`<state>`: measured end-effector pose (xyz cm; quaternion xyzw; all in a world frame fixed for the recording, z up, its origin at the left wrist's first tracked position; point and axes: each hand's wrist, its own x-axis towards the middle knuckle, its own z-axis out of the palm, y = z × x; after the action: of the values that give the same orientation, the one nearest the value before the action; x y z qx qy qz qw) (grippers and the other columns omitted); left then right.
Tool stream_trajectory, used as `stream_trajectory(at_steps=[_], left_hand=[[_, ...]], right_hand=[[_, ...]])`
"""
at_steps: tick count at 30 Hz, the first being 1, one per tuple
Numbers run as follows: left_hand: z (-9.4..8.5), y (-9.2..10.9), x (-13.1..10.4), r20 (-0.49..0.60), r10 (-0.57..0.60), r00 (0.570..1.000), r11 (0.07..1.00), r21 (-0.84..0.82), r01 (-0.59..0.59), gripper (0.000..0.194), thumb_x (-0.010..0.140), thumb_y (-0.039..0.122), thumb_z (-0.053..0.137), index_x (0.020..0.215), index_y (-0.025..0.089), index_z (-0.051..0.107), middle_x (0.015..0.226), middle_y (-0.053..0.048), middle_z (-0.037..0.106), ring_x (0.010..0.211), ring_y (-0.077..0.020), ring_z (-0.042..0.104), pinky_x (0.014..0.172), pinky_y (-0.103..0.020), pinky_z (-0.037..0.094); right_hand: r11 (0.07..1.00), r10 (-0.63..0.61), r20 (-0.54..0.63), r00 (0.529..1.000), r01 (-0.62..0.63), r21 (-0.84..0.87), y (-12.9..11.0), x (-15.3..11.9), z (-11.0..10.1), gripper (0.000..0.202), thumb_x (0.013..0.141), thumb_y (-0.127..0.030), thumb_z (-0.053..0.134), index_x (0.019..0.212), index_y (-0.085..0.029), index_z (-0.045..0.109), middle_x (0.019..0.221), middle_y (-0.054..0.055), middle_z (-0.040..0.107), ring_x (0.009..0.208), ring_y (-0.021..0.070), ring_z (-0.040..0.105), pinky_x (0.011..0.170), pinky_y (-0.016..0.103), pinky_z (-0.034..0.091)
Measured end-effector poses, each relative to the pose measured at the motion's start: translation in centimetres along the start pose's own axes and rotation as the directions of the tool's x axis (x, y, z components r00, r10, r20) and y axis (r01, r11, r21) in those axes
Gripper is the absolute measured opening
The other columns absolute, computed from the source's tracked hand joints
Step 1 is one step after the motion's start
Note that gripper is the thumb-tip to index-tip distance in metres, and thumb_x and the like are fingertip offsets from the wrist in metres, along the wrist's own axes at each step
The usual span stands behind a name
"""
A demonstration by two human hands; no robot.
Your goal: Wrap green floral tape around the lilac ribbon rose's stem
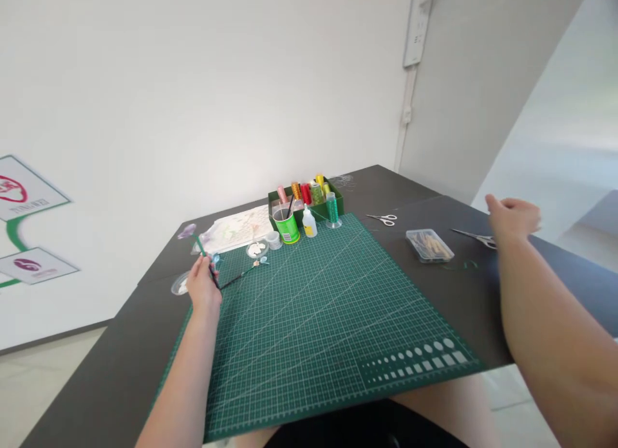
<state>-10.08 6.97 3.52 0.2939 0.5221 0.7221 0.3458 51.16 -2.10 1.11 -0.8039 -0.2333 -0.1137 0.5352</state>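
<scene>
My left hand (pixel 203 287) is closed round the thin stem of a flower above the left side of the green cutting mat (pixel 318 319). The stem's top is wrapped in green, and a pale purple blossom (pixel 187 231) sits at its tip. A dark lower end shows below my fingers. Close by on the mat lies a dark stick (pixel 234 280) with small pale blue and pink pieces at its end. Out to the right, my right hand (pixel 517 216) is raised with fingers pinched together; what they hold, if anything, cannot be made out. Scissors (pixel 476 236) lie beside it.
A green box of thread spools (pixel 305 194) stands at the back, fronted by a green can (pixel 286 226), a glue bottle (pixel 309 221) and a teal spool (pixel 332 210). Small scissors (pixel 383 219) and a clear case (pixel 429 245) lie right. Shallow dishes (pixel 257 248) stand left.
</scene>
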Motion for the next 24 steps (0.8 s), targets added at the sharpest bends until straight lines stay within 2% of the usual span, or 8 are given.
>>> stream_trajectory(at_steps=[4, 7, 10, 12, 13, 15, 20, 24], left_hand=[[1.7, -2.2, -4.3, 0.282, -0.135, 0.950, 0.990, 0.086, 0.115, 0.034, 0.066, 0.029, 0.087, 0.092, 0.013, 0.074, 0.086, -0.002, 0.071, 0.063, -0.0071, 0.058, 0.048, -0.014, 0.041], [2.4, -3.5, -7.8, 0.462, -0.210, 0.862, 0.975, 0.160, 0.152, 0.046, 0.060, 0.037, 0.091, 0.096, 0.013, 0.078, 0.096, -0.007, 0.075, 0.074, -0.0120, 0.065, 0.053, -0.016, 0.047], [2.5, -3.6, -10.2, 0.578, -0.268, 0.771, 0.960, 0.225, 0.165, 0.049, 0.063, 0.043, 0.090, 0.101, 0.012, 0.079, 0.097, -0.013, 0.078, 0.072, -0.0145, 0.067, 0.052, -0.019, 0.049], [2.6, -2.9, -11.1, 0.626, -0.263, 0.734, 0.961, 0.235, 0.144, 0.048, 0.067, 0.044, 0.088, 0.100, 0.011, 0.079, 0.094, -0.013, 0.078, 0.069, -0.0142, 0.066, 0.051, -0.019, 0.048], [2.7, -2.4, -11.4, 0.645, -0.250, 0.722, 0.965, 0.231, 0.127, 0.047, 0.068, 0.044, 0.088, 0.100, 0.011, 0.078, 0.093, -0.013, 0.078, 0.067, -0.0139, 0.066, 0.050, -0.019, 0.047], [3.2, -1.0, -11.8, 0.683, -0.213, 0.699, 0.973, 0.215, 0.087, 0.045, 0.071, 0.044, 0.086, 0.100, 0.012, 0.078, 0.091, -0.012, 0.078, 0.065, -0.0137, 0.065, 0.049, -0.019, 0.047], [6.0, 4.6, -12.5, 0.787, -0.046, 0.615, 0.988, 0.127, -0.088, 0.040, 0.078, 0.044, 0.081, 0.103, 0.013, 0.078, 0.084, -0.009, 0.076, 0.062, -0.0135, 0.062, 0.046, -0.019, 0.044], [8.1, 9.6, -13.0, 0.810, 0.137, 0.570, 0.963, 0.026, -0.269, 0.035, 0.085, 0.041, 0.072, 0.106, 0.014, 0.077, 0.073, -0.005, 0.071, 0.060, -0.0130, 0.059, 0.046, -0.018, 0.042]], right_hand=[[0.997, -0.027, 0.077, 0.997, 0.033, -0.076, -3.1, -3.1, 1.6, 0.023, 0.094, -0.024, 0.068, 0.082, -0.005, 0.072, 0.121, 0.042, 0.059, 0.125, 0.0504, 0.050, 0.091, 0.067, 0.027], [0.961, -0.277, 0.265, 0.924, 0.273, 0.051, -6.3, -7.8, 3.4, 0.027, 0.099, -0.029, 0.062, 0.108, -0.008, 0.076, 0.130, 0.029, 0.063, 0.131, 0.0400, 0.053, 0.106, 0.057, 0.032], [0.829, -0.560, 0.446, 0.698, 0.471, 0.303, -9.2, -14.4, 4.7, 0.010, 0.091, -0.021, 0.069, 0.089, -0.018, 0.078, 0.111, 0.011, 0.076, 0.111, 0.0260, 0.067, 0.104, 0.042, 0.045], [0.608, -0.794, 0.476, 0.378, 0.524, 0.596, -10.8, -18.9, 4.7, 0.015, 0.095, -0.024, 0.064, 0.095, -0.020, 0.079, 0.114, 0.012, 0.076, 0.112, 0.0289, 0.068, 0.107, 0.050, 0.045], [0.553, -0.832, 0.483, 0.271, 0.477, 0.683, -11.7, -20.8, 4.4, 0.019, 0.097, -0.028, 0.062, 0.104, -0.022, 0.079, 0.120, 0.012, 0.075, 0.117, 0.0299, 0.067, 0.109, 0.053, 0.045], [0.574, -0.817, 0.557, 0.148, 0.301, 0.762, -13.7, -23.8, 3.6, 0.034, 0.099, -0.036, 0.061, 0.129, -0.023, 0.071, 0.137, 0.013, 0.068, 0.131, 0.0306, 0.060, 0.114, 0.053, 0.045], [0.569, -0.806, 0.591, -0.033, -0.323, 0.757, -21.1, -25.0, 0.9, 0.057, 0.098, -0.050, 0.062, 0.146, -0.020, 0.055, 0.126, 0.012, 0.068, 0.109, 0.0237, 0.067, 0.101, 0.045, 0.055], [0.551, -0.798, 0.602, 0.025, -0.376, 0.745, -26.6, -22.8, -1.6, 0.061, 0.095, -0.052, 0.065, 0.144, -0.017, 0.054, 0.090, 0.005, 0.065, 0.079, 0.0175, 0.060, 0.066, 0.030, 0.053]])
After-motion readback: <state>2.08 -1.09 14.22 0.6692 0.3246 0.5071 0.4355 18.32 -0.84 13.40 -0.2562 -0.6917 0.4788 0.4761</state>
